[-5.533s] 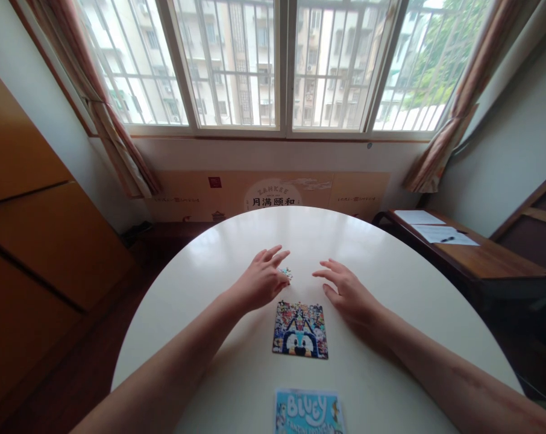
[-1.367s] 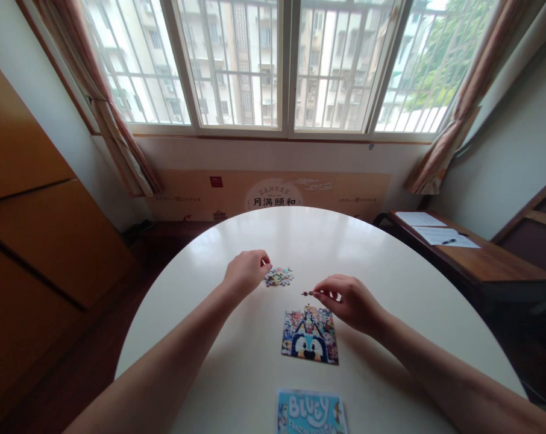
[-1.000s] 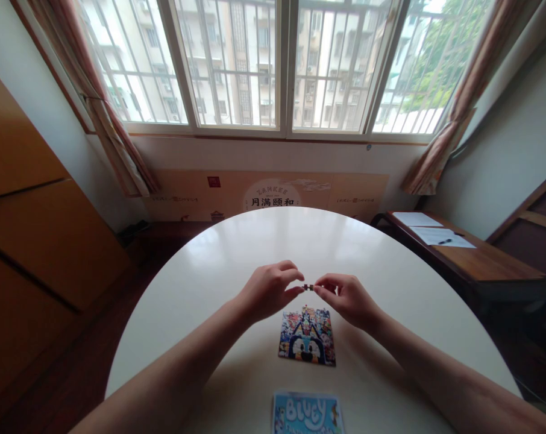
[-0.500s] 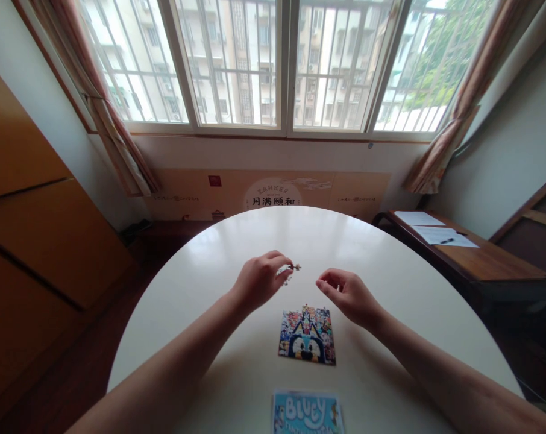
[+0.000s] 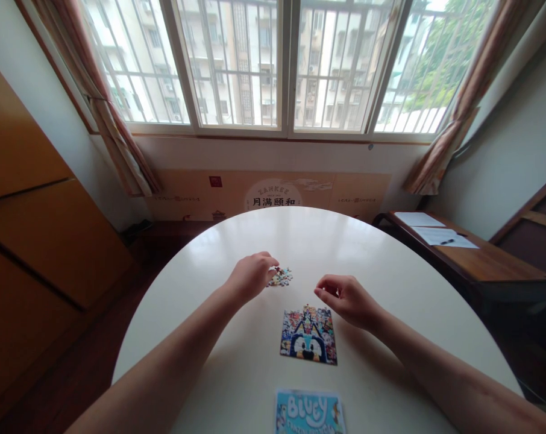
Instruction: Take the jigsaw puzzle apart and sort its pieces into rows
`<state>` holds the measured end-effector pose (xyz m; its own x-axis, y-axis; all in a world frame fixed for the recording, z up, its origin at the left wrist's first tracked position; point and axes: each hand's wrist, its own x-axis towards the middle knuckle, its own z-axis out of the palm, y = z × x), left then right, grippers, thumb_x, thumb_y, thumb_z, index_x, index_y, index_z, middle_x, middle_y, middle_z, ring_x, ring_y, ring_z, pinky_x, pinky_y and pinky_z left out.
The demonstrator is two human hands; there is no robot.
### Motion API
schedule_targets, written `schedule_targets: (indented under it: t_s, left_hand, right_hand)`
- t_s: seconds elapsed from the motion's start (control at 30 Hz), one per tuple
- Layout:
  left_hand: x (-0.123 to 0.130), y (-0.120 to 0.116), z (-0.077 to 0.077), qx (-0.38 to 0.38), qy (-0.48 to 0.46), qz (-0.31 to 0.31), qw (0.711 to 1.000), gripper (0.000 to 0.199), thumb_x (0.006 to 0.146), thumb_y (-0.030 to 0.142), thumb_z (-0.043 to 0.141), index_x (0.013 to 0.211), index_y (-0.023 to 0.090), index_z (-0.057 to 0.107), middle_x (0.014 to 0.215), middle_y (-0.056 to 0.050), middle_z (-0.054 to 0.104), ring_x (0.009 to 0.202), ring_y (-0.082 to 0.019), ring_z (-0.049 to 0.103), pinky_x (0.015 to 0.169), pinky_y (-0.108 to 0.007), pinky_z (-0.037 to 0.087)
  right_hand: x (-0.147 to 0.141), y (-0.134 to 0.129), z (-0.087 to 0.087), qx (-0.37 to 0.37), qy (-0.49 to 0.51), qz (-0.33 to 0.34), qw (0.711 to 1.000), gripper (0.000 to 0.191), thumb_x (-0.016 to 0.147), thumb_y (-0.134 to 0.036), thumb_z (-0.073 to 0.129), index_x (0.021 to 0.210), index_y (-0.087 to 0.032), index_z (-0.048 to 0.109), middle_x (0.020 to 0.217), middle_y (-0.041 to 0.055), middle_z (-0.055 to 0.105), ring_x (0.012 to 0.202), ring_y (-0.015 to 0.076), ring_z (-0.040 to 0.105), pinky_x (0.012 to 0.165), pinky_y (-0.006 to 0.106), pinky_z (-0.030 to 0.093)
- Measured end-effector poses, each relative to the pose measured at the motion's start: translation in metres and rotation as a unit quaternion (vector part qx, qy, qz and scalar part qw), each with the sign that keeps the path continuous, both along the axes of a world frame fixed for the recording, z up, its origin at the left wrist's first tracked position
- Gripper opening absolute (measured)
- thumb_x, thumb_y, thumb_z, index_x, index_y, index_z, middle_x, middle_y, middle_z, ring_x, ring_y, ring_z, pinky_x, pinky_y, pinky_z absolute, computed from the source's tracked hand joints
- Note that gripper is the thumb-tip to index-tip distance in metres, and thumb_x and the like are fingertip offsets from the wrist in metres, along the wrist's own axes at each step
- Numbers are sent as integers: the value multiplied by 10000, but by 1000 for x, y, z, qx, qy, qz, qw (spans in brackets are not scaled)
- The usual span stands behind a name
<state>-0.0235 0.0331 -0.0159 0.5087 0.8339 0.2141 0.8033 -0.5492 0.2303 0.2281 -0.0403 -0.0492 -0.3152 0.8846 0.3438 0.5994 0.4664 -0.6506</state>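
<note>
My left hand (image 5: 251, 275) reaches to the edge of a small pile of loose jigsaw pieces (image 5: 284, 277). Its thumb and fingers are closed on a brownish puzzle piece (image 5: 278, 269), partly hidden by the fingertips. My right hand (image 5: 345, 295) hovers to the right of the pile with its fingers curled in, and nothing shows between them. Below the hands lies a partly assembled jigsaw puzzle (image 5: 308, 336) with a blue cartoon dog's face; its upper edge is uneven.
A blue picture card or box marked "Bluey" (image 5: 309, 413) lies at the near side of the round white table (image 5: 200, 265). To the right, a wooden desk (image 5: 503, 262) holds papers (image 5: 445, 236) and a pen. A barred window is beyond the table.
My left hand has drawn back to the left with the piece, and more of the pile now shows. The right hand has barely shifted. The assembled puzzle looks the same.
</note>
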Motion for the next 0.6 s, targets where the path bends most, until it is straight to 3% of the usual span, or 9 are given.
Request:
schedule_targets:
  t_s: [0.17, 0.23, 0.43, 0.6]
  left_hand:
    - [-1, -1, 4, 27, -5, 67, 997, 269, 856, 158, 561, 1046, 212, 744, 1098, -65, 712, 922, -228, 671, 813, -306, 496]
    - [1, -3, 6, 35, -6, 59, 998, 246, 875, 171, 555, 1019, 212, 750, 1077, -65, 714, 901, -226, 675, 792, -306, 496]
    - [17, -22, 2, -13, -6, -144, 989, 157, 845, 201, 628, 897, 246, 769, 952, -43, 725, 807, -204, 676, 740, -300, 490]
    - [30, -35, -7, -42, -23, -183, 982, 155, 794, 264, 707, 936, 243, 768, 968, -53, 727, 843, -221, 677, 765, -323, 503]
  right_hand:
    - [0, -3, 3, 17, -42, 37, 998, 168, 891, -272, 584, 788, -181, 680, 623, -10, 621, 554, 112, 515, 564, 238, 400]
    - [1, -4, 4, 21, -59, 45, 997, 151, 885, -251, 586, 794, -184, 687, 635, -8, 632, 561, 112, 528, 572, 237, 403]
    - [3, -4, 8, 33, -101, 90, 990, 140, 863, -189, 590, 857, -213, 728, 683, -6, 682, 584, 116, 571, 600, 242, 419]
    - [5, -4, 10, 44, -130, 113, 984, 164, 845, -167, 595, 866, -230, 745, 709, 0, 698, 605, 123, 594, 612, 247, 427]
